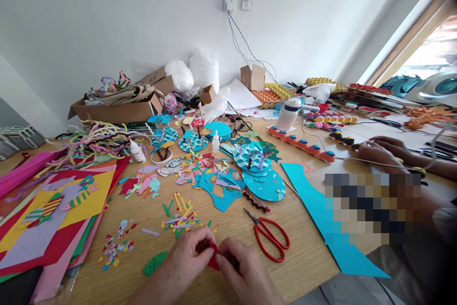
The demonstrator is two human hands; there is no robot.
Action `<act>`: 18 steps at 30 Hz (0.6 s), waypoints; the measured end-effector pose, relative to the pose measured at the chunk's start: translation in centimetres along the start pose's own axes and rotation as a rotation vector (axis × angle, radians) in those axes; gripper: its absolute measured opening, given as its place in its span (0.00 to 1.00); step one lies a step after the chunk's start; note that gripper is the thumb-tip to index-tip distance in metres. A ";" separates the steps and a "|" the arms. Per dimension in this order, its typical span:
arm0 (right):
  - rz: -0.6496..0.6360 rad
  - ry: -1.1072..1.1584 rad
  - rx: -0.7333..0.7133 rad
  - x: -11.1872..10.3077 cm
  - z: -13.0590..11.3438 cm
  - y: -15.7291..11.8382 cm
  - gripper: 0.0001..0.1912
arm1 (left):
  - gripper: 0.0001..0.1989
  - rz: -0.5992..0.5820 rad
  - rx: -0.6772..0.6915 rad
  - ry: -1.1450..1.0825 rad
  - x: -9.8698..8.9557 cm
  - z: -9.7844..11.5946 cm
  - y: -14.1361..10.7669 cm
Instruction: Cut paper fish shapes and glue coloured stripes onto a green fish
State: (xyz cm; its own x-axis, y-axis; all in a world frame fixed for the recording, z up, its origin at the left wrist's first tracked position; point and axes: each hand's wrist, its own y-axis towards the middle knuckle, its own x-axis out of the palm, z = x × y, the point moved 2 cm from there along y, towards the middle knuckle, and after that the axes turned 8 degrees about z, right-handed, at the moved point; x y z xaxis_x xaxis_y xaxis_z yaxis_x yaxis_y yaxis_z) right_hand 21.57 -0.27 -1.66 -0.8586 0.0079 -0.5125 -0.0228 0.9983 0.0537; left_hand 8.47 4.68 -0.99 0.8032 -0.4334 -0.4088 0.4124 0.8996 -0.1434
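A small red paper piece (213, 262) is pinched between my two hands near the table's front edge. My left hand (191, 255) grips it with thumb and forefinger from the left. From the right, my right hand (243, 267) holds it with curled fingers that hide part of its shape. Beside my left hand lies a green paper fish (155, 263). Red-handled scissors (271, 238) rest to the right of my right hand, blades pointing away. Thin coloured paper strips (182, 214) are scattered just beyond my hands.
Stacked coloured paper (96, 200) fills the left side, with paper fish on top. Blue paper discs (266, 186), a glue bottle (215, 142) and paper scraps (214, 186) lie ahead. A large blue sheet (310, 210) is at right, near another person's hands (383, 150).
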 end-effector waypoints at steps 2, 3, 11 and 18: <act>-0.003 0.022 0.017 0.0 0.3 -0.1 0.05 | 0.05 -0.008 -0.020 -0.034 0.2 -0.2 0.0; -0.007 0.022 0.014 0.0 0.3 -0.1 0.05 | 0.04 -0.005 -0.028 -0.048 0.3 -0.3 0.0; 0.045 0.034 0.046 0.2 1.1 0.0 0.09 | 0.08 -0.074 -0.075 -0.418 1.0 -0.6 0.0; 0.023 0.052 0.101 -0.5 1.7 -0.5 0.09 | 0.07 -0.125 -0.081 -0.300 2.0 -1.2 -0.1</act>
State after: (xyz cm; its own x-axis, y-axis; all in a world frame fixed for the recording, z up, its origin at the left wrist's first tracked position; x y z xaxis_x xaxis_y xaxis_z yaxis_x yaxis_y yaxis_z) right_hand 22.87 -0.65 -2.94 -0.8840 0.0303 -0.4666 0.0466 0.9986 -0.0233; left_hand 9.51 3.84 -2.91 0.8444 -0.5260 -0.1019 0.4897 0.8348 -0.2515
